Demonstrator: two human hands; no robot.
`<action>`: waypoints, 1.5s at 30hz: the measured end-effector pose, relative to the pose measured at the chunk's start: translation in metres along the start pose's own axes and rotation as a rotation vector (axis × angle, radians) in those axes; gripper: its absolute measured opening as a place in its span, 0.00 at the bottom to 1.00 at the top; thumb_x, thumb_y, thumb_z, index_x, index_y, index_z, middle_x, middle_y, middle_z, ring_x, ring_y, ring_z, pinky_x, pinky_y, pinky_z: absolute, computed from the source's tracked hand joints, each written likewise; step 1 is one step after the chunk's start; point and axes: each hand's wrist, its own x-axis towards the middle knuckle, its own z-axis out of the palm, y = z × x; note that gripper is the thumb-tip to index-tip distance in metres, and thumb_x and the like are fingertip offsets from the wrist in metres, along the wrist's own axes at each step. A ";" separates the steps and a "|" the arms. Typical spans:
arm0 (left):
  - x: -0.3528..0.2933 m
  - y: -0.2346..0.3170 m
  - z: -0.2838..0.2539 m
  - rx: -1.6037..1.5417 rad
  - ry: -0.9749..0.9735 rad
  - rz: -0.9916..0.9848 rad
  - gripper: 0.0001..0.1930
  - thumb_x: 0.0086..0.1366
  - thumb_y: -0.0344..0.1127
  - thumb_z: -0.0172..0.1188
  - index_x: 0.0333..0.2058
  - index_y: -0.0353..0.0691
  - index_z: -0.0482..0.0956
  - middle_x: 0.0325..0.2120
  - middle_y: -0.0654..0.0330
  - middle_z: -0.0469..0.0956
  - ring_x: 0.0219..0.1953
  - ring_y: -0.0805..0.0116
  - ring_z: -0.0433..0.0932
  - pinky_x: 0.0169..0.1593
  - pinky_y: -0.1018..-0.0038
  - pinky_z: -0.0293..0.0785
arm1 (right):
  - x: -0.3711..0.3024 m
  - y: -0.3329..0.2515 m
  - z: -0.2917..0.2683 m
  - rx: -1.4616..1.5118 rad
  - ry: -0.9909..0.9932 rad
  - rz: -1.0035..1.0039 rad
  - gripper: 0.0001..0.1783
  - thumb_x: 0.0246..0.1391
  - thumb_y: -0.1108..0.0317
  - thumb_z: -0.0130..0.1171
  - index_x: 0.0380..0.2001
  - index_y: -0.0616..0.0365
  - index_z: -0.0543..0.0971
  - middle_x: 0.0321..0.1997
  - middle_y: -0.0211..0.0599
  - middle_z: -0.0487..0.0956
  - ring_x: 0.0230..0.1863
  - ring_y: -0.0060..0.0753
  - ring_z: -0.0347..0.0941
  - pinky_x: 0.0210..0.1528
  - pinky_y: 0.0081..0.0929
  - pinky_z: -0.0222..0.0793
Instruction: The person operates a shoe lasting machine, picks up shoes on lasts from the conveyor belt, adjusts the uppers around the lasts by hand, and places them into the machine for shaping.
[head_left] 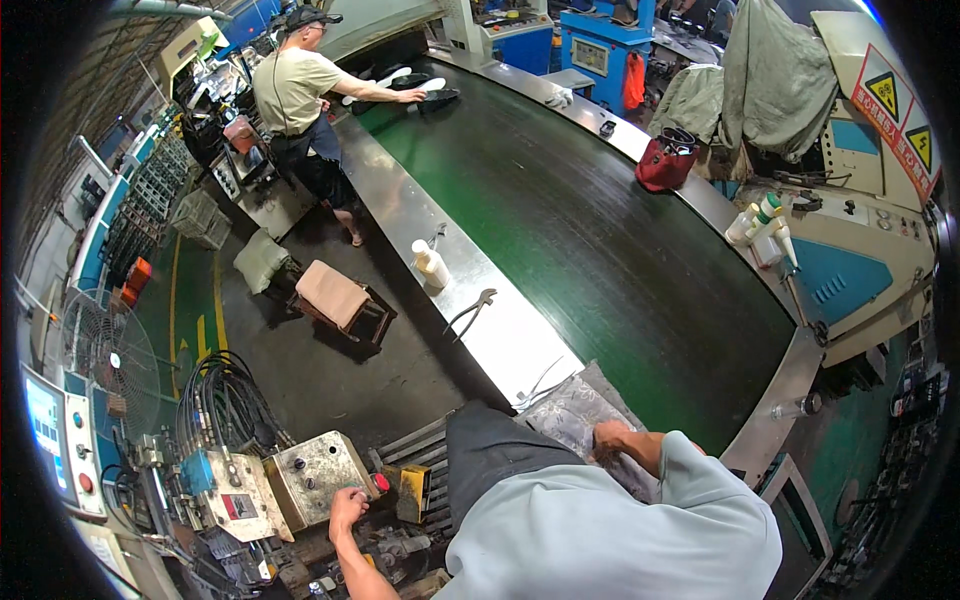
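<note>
Where a control box (312, 472) stands at lower left, the left hand (348, 508) is half-curled by its edge; the right hand (610, 438) rests, fingers bent, on a grey cushion (562, 418) beside the conveyor belt (600, 230); whether either grips anything is unclear.

Your left forearm (362, 568) is cut off by the lower edge; your shirt (600, 530) hides part of the grey cloth (565, 412). Left-side screen (45, 420) too small to read.
</note>
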 end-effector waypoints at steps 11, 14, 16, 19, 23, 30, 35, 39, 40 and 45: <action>-0.001 0.002 0.000 0.003 0.001 -0.021 0.18 0.68 0.32 0.59 0.51 0.27 0.82 0.30 0.53 0.85 0.29 0.69 0.85 0.32 0.73 0.79 | 0.000 0.003 -0.003 0.025 -0.020 -0.036 0.37 0.37 0.38 0.80 0.39 0.61 0.89 0.40 0.51 0.87 0.46 0.52 0.85 0.48 0.45 0.80; -0.001 0.003 -0.001 0.029 -0.009 -0.018 0.17 0.69 0.32 0.59 0.52 0.27 0.81 0.33 0.53 0.86 0.31 0.67 0.85 0.34 0.72 0.80 | -0.003 0.001 -0.004 0.018 -0.031 -0.008 0.37 0.37 0.38 0.80 0.40 0.61 0.88 0.42 0.51 0.87 0.46 0.52 0.85 0.48 0.45 0.80; -0.001 0.003 -0.001 0.052 -0.020 -0.018 0.17 0.70 0.32 0.58 0.53 0.27 0.81 0.36 0.53 0.86 0.32 0.66 0.86 0.35 0.71 0.81 | -0.004 -0.001 -0.004 0.003 -0.036 0.003 0.38 0.37 0.38 0.80 0.40 0.61 0.88 0.42 0.51 0.87 0.46 0.52 0.85 0.48 0.45 0.80; -0.001 0.000 -0.002 0.038 -0.025 -0.001 0.17 0.70 0.31 0.58 0.53 0.27 0.81 0.35 0.53 0.86 0.32 0.66 0.86 0.35 0.71 0.81 | -0.005 -0.002 -0.005 -0.012 -0.042 0.008 0.38 0.37 0.38 0.80 0.41 0.61 0.87 0.44 0.51 0.87 0.46 0.53 0.85 0.49 0.46 0.80; 0.000 0.000 -0.002 0.055 -0.033 -0.014 0.17 0.70 0.31 0.58 0.52 0.27 0.81 0.35 0.53 0.86 0.32 0.66 0.86 0.35 0.71 0.81 | -0.008 0.000 -0.006 0.017 -0.045 -0.015 0.39 0.37 0.37 0.80 0.42 0.62 0.87 0.45 0.52 0.87 0.48 0.53 0.85 0.50 0.46 0.80; 0.005 0.000 -0.002 0.060 -0.032 -0.011 0.16 0.70 0.32 0.57 0.52 0.27 0.81 0.34 0.54 0.85 0.31 0.66 0.86 0.35 0.70 0.81 | -0.011 -0.005 -0.006 -0.032 -0.006 0.014 0.40 0.39 0.37 0.79 0.44 0.62 0.87 0.46 0.52 0.87 0.48 0.54 0.84 0.51 0.45 0.80; 0.001 0.002 -0.004 0.079 -0.018 -0.026 0.16 0.70 0.32 0.57 0.52 0.27 0.81 0.34 0.53 0.85 0.32 0.66 0.86 0.35 0.70 0.81 | -0.013 -0.001 -0.016 0.013 -0.010 -0.114 0.38 0.39 0.39 0.79 0.41 0.63 0.87 0.43 0.53 0.87 0.45 0.54 0.85 0.49 0.44 0.81; -0.007 0.001 -0.003 0.073 -0.020 0.009 0.17 0.70 0.32 0.57 0.51 0.27 0.82 0.34 0.53 0.86 0.33 0.66 0.87 0.36 0.69 0.81 | 0.033 0.028 0.032 -0.004 -0.010 -0.059 0.36 0.41 0.39 0.77 0.39 0.63 0.88 0.40 0.52 0.87 0.43 0.53 0.85 0.47 0.44 0.81; -0.006 0.004 -0.003 0.061 0.006 -0.005 0.17 0.70 0.32 0.57 0.51 0.27 0.82 0.34 0.53 0.86 0.33 0.66 0.87 0.36 0.69 0.81 | 0.030 0.028 0.034 0.005 -0.025 -0.053 0.36 0.41 0.38 0.77 0.39 0.63 0.88 0.40 0.52 0.87 0.43 0.53 0.85 0.46 0.44 0.81; -0.007 0.019 -0.001 0.118 -0.014 -0.035 0.18 0.69 0.33 0.58 0.52 0.28 0.82 0.32 0.52 0.87 0.34 0.65 0.86 0.39 0.66 0.80 | 0.016 0.021 0.020 -0.009 -0.078 -0.062 0.35 0.42 0.37 0.75 0.37 0.63 0.88 0.38 0.50 0.87 0.41 0.50 0.86 0.44 0.43 0.81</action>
